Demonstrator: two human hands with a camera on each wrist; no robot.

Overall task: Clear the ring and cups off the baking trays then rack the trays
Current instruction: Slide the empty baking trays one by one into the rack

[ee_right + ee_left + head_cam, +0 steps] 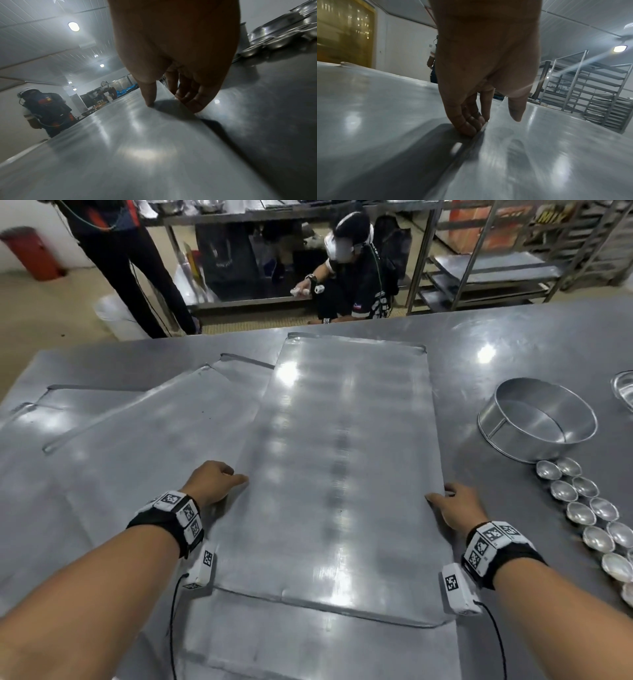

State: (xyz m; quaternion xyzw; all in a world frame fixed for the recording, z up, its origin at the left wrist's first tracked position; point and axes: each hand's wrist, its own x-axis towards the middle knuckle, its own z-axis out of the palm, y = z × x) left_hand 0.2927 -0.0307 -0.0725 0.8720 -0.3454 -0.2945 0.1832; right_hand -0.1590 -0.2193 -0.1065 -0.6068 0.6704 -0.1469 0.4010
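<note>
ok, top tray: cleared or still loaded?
Cleared. The top tray shows only bare metal; the ring and cups sit on the table to its right.

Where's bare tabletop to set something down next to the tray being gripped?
Bare table lies beyond the ring, along the far right edge, and in the strip between the top tray and the ring. The right edge is crowded: small cups in a double row. Left of the top tray, more trays overlap. Both hands grip the top tray's long sides.
</note>
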